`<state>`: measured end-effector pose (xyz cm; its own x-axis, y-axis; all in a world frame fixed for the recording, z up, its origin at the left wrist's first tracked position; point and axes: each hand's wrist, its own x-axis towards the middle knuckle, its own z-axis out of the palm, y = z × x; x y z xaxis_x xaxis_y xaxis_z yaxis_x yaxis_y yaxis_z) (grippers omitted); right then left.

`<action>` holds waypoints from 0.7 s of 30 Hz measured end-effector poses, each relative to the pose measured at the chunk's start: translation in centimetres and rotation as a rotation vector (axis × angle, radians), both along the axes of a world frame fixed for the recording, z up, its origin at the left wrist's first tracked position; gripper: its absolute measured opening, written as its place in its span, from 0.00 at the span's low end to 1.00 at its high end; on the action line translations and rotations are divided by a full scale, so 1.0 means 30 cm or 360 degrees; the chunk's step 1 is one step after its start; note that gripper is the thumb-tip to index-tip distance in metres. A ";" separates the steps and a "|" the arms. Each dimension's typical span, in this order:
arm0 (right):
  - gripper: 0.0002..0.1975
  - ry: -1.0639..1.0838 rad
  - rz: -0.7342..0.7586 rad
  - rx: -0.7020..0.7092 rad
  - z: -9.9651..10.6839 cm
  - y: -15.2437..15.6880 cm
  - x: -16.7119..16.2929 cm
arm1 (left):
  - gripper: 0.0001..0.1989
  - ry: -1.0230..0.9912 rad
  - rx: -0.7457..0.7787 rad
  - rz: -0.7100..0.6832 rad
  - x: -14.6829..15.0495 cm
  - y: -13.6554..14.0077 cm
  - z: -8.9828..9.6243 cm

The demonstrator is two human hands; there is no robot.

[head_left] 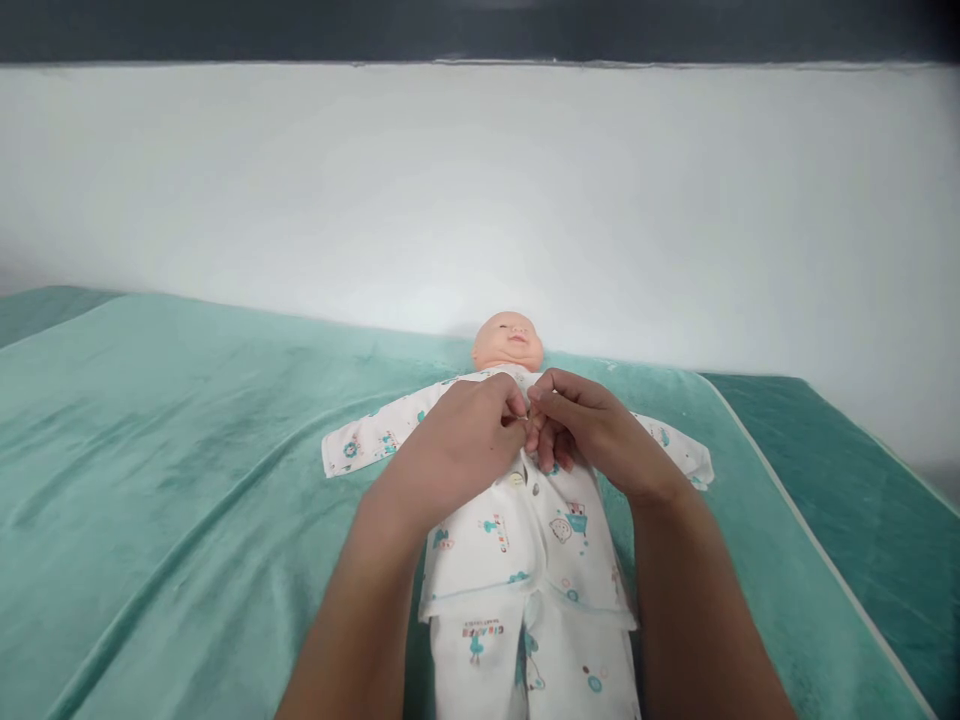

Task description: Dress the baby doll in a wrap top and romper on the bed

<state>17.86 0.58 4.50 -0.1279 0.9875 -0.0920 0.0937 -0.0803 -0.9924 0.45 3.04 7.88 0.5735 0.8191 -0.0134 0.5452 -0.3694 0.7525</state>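
A baby doll (507, 342) lies on its back, dressed in a white printed baby shirt (480, 540) and matching pants (480, 680). Both sleeves are spread out to the sides. At the chest, my left hand (487, 430) pinches the shirt's front edge. My right hand (574, 420) is closed on the same front opening, its fingertips meeting those of the left. Just below my fingers a pale button (516, 480) shows, with the opening's edges apart there. What exactly lies between the fingertips is hidden.
Under the doll spreads a light green plush blanket (225, 480), wrinkled at the left. A darker green cloth (840, 480) shows at the right. Behind the doll's head rises a white wall (480, 200) with a dark band along its top.
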 end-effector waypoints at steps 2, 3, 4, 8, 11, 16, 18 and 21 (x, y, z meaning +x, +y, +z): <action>0.13 -0.0003 0.0001 -0.0004 0.001 0.000 0.000 | 0.07 0.0014 -0.0007 0.0004 0.001 0.002 -0.001; 0.13 -0.0005 0.0001 -0.0005 0.001 0.000 0.000 | 0.07 0.0022 -0.0010 0.0009 0.001 0.003 -0.001; 0.13 -0.0010 0.0001 -0.0005 0.002 -0.001 -0.001 | 0.07 0.0028 -0.0010 0.0015 0.001 0.005 -0.001; 0.12 -0.0046 -0.0005 -0.0004 0.007 -0.006 -0.005 | 0.06 0.0013 0.0007 0.0011 0.001 0.008 -0.001; 0.12 -0.0063 -0.0001 -0.0014 0.011 -0.010 -0.008 | 0.05 -0.0009 -0.0012 0.0016 0.002 0.010 -0.004; 0.12 -0.0052 0.0008 -0.0022 0.018 -0.011 -0.014 | 0.04 -0.0188 -0.0248 -0.0008 0.001 0.024 -0.021; 0.13 -0.0060 -0.0001 -0.0024 0.019 -0.010 -0.016 | 0.05 -0.0310 -0.0400 -0.0032 -0.003 0.037 -0.034; 0.14 -0.0056 -0.0010 -0.0036 0.017 -0.009 -0.017 | 0.07 -0.0496 -0.0543 -0.0079 -0.009 0.060 -0.059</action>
